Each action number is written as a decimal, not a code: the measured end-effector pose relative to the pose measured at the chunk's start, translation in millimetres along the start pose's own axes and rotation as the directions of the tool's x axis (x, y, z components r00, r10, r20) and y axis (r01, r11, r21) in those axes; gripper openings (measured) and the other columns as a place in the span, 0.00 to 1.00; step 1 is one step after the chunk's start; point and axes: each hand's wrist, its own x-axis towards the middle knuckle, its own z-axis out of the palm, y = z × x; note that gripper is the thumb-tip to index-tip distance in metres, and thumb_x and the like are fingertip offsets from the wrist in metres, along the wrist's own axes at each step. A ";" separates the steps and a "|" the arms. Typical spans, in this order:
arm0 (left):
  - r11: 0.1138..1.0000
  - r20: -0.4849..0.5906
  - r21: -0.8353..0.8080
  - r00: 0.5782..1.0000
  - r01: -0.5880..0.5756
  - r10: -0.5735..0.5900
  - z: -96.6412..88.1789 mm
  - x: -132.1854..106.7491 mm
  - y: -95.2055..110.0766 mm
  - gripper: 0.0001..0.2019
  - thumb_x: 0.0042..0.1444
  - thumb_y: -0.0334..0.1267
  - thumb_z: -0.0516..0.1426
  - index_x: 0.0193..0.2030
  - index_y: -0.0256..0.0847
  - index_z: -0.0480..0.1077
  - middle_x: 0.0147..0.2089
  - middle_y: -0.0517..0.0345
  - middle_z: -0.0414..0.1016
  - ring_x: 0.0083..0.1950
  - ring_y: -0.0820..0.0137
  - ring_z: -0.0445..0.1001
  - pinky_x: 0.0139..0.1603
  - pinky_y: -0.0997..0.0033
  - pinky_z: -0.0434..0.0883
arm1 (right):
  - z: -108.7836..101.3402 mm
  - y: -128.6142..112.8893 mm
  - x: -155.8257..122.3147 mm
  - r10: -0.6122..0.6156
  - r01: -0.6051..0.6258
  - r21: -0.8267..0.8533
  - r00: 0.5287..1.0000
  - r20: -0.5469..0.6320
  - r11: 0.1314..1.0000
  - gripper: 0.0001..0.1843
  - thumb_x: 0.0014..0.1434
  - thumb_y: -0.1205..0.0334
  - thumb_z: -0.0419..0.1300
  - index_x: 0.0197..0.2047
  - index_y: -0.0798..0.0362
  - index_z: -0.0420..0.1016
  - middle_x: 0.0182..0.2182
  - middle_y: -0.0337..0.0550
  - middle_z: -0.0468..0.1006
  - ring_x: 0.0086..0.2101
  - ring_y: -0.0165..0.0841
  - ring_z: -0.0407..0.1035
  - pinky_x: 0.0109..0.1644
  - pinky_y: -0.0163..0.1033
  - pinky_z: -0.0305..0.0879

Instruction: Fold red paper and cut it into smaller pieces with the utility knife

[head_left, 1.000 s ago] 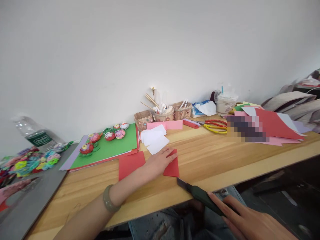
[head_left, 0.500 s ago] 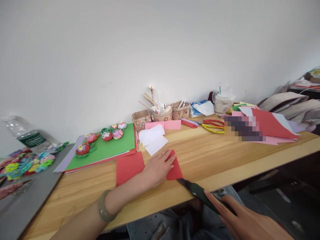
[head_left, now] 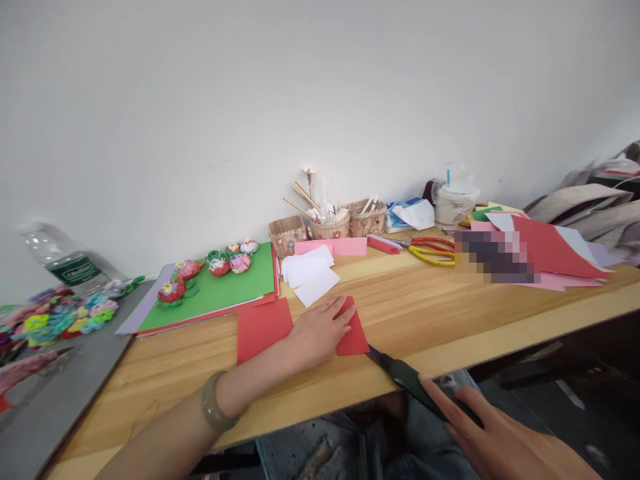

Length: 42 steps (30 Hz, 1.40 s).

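Note:
My left hand (head_left: 320, 328) lies flat, fingers spread, on a folded red paper sheet (head_left: 263, 325) on the wooden table (head_left: 410, 313). A green bangle (head_left: 214, 404) circles that wrist. My right hand (head_left: 495, 437) at the lower right grips a dark green utility knife (head_left: 407, 380). The knife's blade tip touches the lower right corner of the red paper, right beside my left fingers.
White paper slips (head_left: 307, 273) and pink strips (head_left: 333, 247) lie behind the red sheet. A green sheet (head_left: 225, 290) carries paper flowers (head_left: 220, 265). Small baskets (head_left: 325, 230), scissors (head_left: 430, 250), a cup (head_left: 453, 200), coloured paper piles (head_left: 545, 250) and a water bottle (head_left: 70, 263) line the back.
The knife has moved forward until its blade tip reaches the red paper's corner. My left hand stays flat on the paper, which has turned slightly.

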 end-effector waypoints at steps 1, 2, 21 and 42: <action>1.000 0.003 -0.001 1.000 -0.002 0.002 0.1 0.1 -0.1 0.23 0.68 0.40 0.40 0.65 0.33 0.55 0.68 0.41 0.52 0.68 0.61 0.52 0.65 0.61 0.57 | -0.8 1.1 3.0 0.002 -0.002 -0.014 1.000 -0.005 1.000 0.43 0.49 0.77 0.45 0.69 0.51 0.44 0.34 0.43 0.76 0.17 0.29 0.68 0.13 0.30 0.61; 1.000 0.004 -0.003 1.000 -0.005 0.005 0.4 0.3 -0.3 0.23 0.68 0.40 0.40 0.65 0.33 0.55 0.68 0.41 0.51 0.68 0.61 0.52 0.65 0.61 0.57 | -1.4 2.3 6.3 0.006 -0.006 -0.021 1.000 0.001 1.000 0.42 0.50 0.77 0.45 0.68 0.51 0.45 0.35 0.44 0.76 0.18 0.29 0.69 0.15 0.30 0.63; 0.997 0.008 -0.069 1.000 0.030 -0.029 -1.6 -0.7 2.8 0.24 0.67 0.38 0.41 0.67 0.28 0.49 0.69 0.41 0.49 0.69 0.62 0.50 0.67 0.60 0.54 | 22.3 47.5 92.2 0.193 -0.149 -0.199 0.956 0.223 0.969 0.23 0.65 0.63 0.44 0.62 0.52 0.58 0.35 0.45 0.72 0.22 0.30 0.70 0.20 0.35 0.53; 0.809 -0.245 -0.265 0.774 0.525 -0.583 -56.5 5.9 -73.3 0.22 0.56 0.33 0.56 0.57 0.37 0.60 0.58 0.44 0.65 0.55 0.59 0.69 0.53 0.59 0.67 | 47.0 118.2 95.7 0.376 -0.373 -0.229 0.926 -0.033 0.899 0.23 0.65 0.59 0.42 0.59 0.58 0.60 0.43 0.51 0.74 0.41 0.42 0.71 0.30 0.42 0.66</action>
